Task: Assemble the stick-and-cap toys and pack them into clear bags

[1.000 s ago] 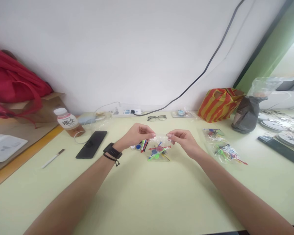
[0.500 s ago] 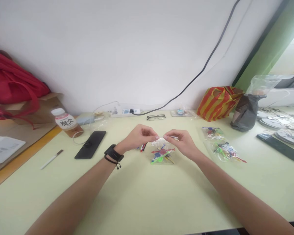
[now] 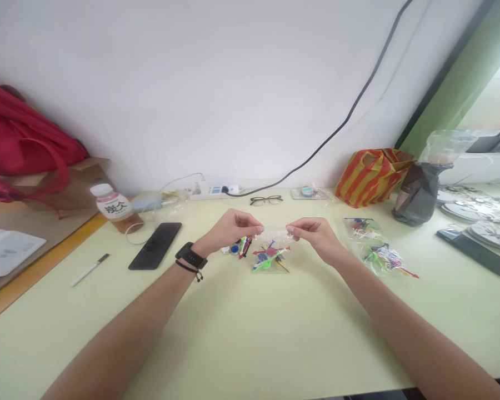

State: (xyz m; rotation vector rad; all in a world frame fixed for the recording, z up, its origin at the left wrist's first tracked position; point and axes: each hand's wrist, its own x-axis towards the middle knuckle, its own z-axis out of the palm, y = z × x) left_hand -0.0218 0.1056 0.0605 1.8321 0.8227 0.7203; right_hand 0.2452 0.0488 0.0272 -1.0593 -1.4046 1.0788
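A clear plastic bag (image 3: 280, 268) hangs between my hands, with red, blue, green and yellow plastic pieces inside. My left hand (image 3: 237, 229) pinches its upper left corner between thumb and fingertips. The upper right corner is pinched the same way by my right hand (image 3: 313, 236). Between them the bag's top edge is spread wide; I cannot tell whether it is sealed. Loose small plastic pieces (image 3: 244, 247), among them red, black and blue ones, lie just beyond my left wrist, partly hidden by that hand. Further right rest filled clear bags (image 3: 381, 258) with similar coloured pieces.
Left of my hands are a black phone (image 3: 155, 246), a white pen (image 3: 89, 270) and a drink bottle (image 3: 115, 210). Glasses (image 3: 266, 200) and a power strip (image 3: 214, 192) lie along the wall. On the right stand a striped bag (image 3: 366, 176) and a grey bag (image 3: 417, 194), near a dark flat object (image 3: 477, 253).
My hands have moved apart along the bag's top edge, stretching it wider. The bag has shifted slightly up and left. More of the loose pieces beside my left hand now show.
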